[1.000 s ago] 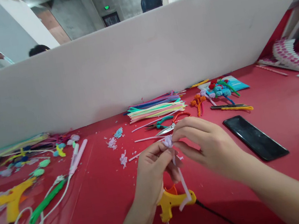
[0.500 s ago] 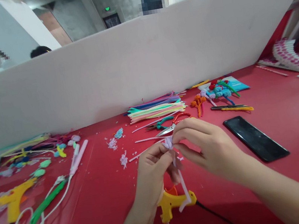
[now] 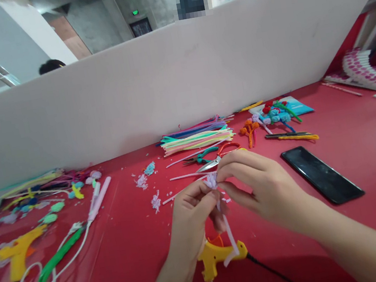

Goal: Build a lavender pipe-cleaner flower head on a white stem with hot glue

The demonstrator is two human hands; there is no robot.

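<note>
Between my hands is a lilac pipe-cleaner flower (image 3: 211, 181) with a pale stem (image 3: 230, 235) that hangs down and bends at its lower end. My left hand (image 3: 197, 207) pinches it just under the bunched head. On the right side of the head, the thumb and fingertips of my right hand (image 3: 252, 178) are closed on its edge. Below my hands lies a yellow glue gun (image 3: 221, 253), partly hidden by the stem and my left hand. Scissors (image 3: 213, 162) and teal-handled pliers (image 3: 202, 157) lie just beyond my fingers.
Bundled pipe cleaners (image 3: 197, 138) lie against the white partition (image 3: 150, 89). Small fuzzy clippings (image 3: 155, 202) are scattered to the left. A black phone (image 3: 321, 174) rests at right, near finished pipe-cleaner flowers (image 3: 273, 114). Another yellow glue gun (image 3: 19, 251) and white cables (image 3: 82, 243) occupy the left.
Both hands stay in nearly the same place, still holding the lilac flower. The hanging stem's lower end has shifted very slightly to the left.
</note>
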